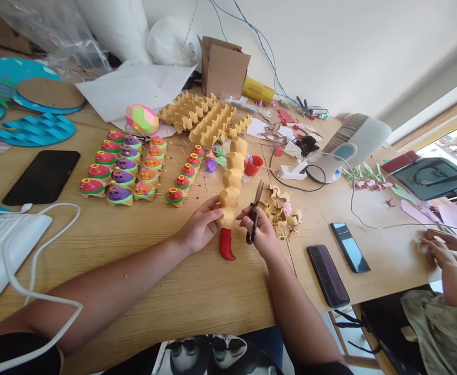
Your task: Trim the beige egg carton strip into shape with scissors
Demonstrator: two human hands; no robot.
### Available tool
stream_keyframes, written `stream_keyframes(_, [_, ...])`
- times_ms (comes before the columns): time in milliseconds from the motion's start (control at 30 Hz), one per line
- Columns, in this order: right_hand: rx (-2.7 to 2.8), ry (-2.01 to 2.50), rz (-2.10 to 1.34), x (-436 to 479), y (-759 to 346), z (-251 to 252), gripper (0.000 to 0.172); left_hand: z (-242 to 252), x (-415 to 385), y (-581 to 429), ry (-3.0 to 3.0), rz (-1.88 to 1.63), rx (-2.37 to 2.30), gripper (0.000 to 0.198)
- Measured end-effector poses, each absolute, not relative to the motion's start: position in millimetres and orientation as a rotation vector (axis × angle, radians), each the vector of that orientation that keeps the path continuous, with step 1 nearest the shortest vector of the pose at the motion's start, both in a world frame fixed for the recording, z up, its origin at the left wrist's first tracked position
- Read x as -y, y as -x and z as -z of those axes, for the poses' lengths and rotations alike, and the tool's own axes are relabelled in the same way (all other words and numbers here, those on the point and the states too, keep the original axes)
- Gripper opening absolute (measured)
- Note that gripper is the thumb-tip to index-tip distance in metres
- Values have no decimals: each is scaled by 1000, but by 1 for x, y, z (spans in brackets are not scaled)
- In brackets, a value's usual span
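A strip of yellow egg carton cups (234, 179) stretches away from me above the table. My left hand (200, 225) is closed on its near left side, thumb on top. In my right hand (262, 233) is a pair of black-handled scissors (255, 214), blades pointing up and away, just right of the strip. My right fingertips come close to the strip; whether they touch it I cannot tell. A curved red handle (226, 246) shows below the strip's near end, the rest of it hidden. Carton scraps and crumbs (283, 211) are heaped to the right.
Painted carton caterpillars (127, 169) stand in rows at left, near a black tablet (41, 177). Uncut egg trays (205, 117), a red cup (254, 165) and a white fan (349, 146) are farther back. Two phones (328, 275) lie right, near another person's hands (445, 250).
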State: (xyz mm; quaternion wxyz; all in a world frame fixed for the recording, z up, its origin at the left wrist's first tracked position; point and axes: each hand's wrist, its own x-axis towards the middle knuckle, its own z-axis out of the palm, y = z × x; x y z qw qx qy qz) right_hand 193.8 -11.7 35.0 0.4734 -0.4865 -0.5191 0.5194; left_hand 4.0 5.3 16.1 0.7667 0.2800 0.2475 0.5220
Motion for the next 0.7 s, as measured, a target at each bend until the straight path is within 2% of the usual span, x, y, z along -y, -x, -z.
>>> stream_keyframes(67, [1362, 1213, -1208, 11, -195, -31, 34, -18, -6, -4, -598, -1117, -507, 56])
stream_keyframes(167, [1559, 1270, -1044, 10, -196, -30, 24, -20, -5, -3, -583, -1108, -485, 60])
stream_keyframes(400, [1815, 1271, -802, 10, -199, -41, 16, -21, -10, 2, -561, -1103, -506, 57])
stream_keyframes(700, [1932, 1318, -621, 8, -204, -38, 26, -25, -11, 5, -507, -1097, -488, 46])
